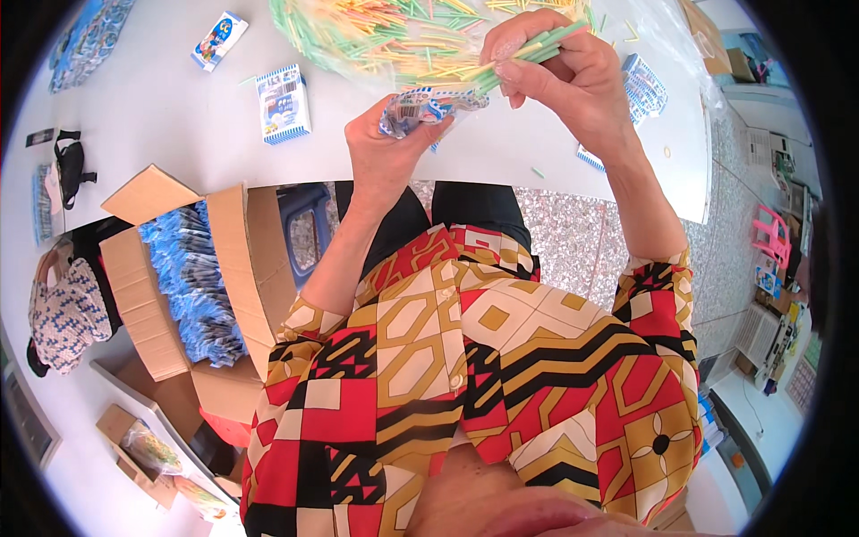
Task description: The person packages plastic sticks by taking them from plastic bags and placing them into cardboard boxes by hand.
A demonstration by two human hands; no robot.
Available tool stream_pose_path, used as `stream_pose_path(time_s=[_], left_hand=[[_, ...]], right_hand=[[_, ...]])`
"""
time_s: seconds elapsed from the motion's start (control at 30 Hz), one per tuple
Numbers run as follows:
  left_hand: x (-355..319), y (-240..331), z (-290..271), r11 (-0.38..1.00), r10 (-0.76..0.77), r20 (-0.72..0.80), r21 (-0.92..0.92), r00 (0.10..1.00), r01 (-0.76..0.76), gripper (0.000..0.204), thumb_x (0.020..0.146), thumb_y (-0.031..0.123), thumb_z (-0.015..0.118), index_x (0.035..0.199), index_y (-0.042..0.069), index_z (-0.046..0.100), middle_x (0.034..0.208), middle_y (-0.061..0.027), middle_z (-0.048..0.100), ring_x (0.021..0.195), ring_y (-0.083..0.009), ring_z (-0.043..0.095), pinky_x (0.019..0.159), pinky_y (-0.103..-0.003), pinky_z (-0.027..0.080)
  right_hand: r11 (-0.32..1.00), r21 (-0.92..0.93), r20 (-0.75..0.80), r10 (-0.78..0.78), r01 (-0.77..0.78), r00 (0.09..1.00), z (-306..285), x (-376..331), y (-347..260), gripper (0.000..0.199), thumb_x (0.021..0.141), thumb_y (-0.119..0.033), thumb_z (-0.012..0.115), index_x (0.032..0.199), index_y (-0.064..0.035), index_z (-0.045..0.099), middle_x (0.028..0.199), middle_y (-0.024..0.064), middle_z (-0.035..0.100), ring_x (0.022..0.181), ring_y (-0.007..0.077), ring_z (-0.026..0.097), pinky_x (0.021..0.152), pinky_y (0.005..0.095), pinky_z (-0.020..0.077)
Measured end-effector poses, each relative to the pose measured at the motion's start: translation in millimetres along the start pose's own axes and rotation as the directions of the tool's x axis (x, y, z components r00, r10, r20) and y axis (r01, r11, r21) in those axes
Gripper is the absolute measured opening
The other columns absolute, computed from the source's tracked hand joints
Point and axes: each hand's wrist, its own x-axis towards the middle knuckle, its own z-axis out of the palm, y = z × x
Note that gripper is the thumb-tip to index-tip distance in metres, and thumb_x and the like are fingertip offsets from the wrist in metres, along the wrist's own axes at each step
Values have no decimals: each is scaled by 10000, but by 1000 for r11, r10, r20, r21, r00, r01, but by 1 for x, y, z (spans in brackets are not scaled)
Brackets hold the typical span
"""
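My left hand grips a small blue-and-white printed plastic bag over the table's near side. Pinched in the fingers of my right hand is a bundle of thin green and yellow sticks. The lower ends of that bundle meet the bag's mouth; how far in they reach I cannot tell. Just beyond both hands lies a large clear plastic bag spread with many loose sticks in green, yellow, orange and pink.
Two small blue-and-white boxes lie on the white table to the left. A printed packet rests right of my right hand. At the lower left, an opened cardboard box holds rows of blue packets. Beside it stands a blue stool.
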Motion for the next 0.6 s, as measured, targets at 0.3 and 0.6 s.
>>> stream_pose_path(time_s=[0.3, 0.6], left_hand=[[2, 6, 4, 998, -38, -42, -54, 998, 36, 148, 753, 16, 715, 888, -7, 660, 759, 6, 642, 652, -34, 546, 582, -193, 451], [5, -4, 3, 999, -12, -78, -45, 997, 9, 145, 756, 34, 722, 883, -2, 661, 741, 15, 632, 648, -32, 538, 577, -190, 439]], right_hand=[[999, 15, 25, 30, -30, 999, -1, -4, 14, 96, 864, -48, 610, 951, -11, 592, 898, 50, 600, 696, 70, 555, 595, 203, 476], [992, -114, 37, 58, -54, 998, -8, -11, 26, 69, 876, -92, 597, 928, -47, 600, 909, 41, 614, 628, 53, 532, 530, 188, 453]])
